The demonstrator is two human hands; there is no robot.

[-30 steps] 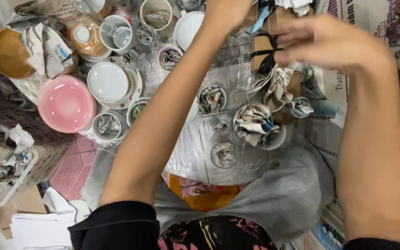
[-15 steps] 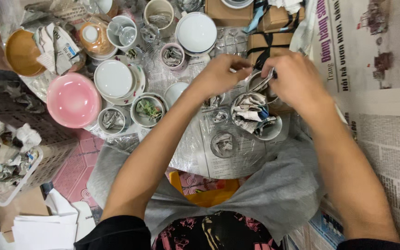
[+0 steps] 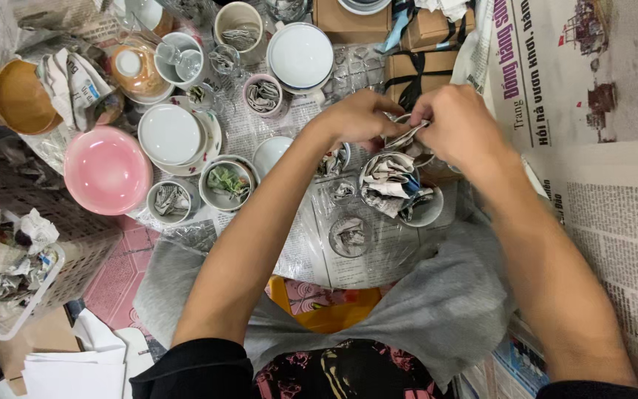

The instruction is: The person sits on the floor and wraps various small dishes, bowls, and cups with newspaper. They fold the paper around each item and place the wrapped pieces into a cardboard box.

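Nearest, a clear glass on the newspaper-covered worktop holds crumpled newsprint, as does the bowl just beyond it. Above that bowl, the left hand and right hand meet, both pinched on a paper-wrapped piece. Farther left sit an empty pink bowl and white plates; a white bowl lies far.

Left hand, right hand — fingertips pinched together.

One pink bowl, two cardboard boxes.
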